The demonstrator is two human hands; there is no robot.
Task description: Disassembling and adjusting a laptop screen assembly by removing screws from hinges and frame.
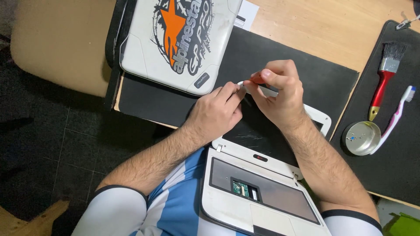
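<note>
An open white laptop point(227, 205) rests against my lap, its keyboard removed so a small green circuit board point(240, 188) shows in the bay. Its dark screen point(258, 131) leans on the table edge. My left hand point(217, 112) pinches the top edge of the white screen frame. My right hand point(278, 94) grips a small orange-handled tool point(255, 80) at that same top edge, next to my left fingertips. The tool's tip is hidden by my fingers.
A second white laptop point(175, 39), lid shut with an orange star sticker, lies on a black mat point(306, 74). On another black mat point(407, 144) at right are a red-handled brush point(384, 78), a pink-and-white toothbrush point(396, 118) and a round metal tin point(361, 137). A beige chair point(57, 43) stands at left.
</note>
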